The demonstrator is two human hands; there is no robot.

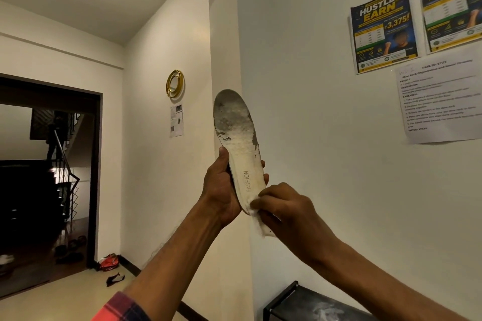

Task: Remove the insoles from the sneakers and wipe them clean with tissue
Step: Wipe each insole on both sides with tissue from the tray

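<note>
One insole (238, 143) held up in the air in front of the wall (326, 151) corner, long axis near vertical: toe end up and leaning slightly left, heel end down, "FASHION"-printed face toward the camera, grey grime on the forefoot. Left hand (221, 187) grips its lower half, thumb on the left edge, fingertips curling round the right edge. Right hand (284, 206) pinches a white tissue (262, 228) against the heel end.
</note>
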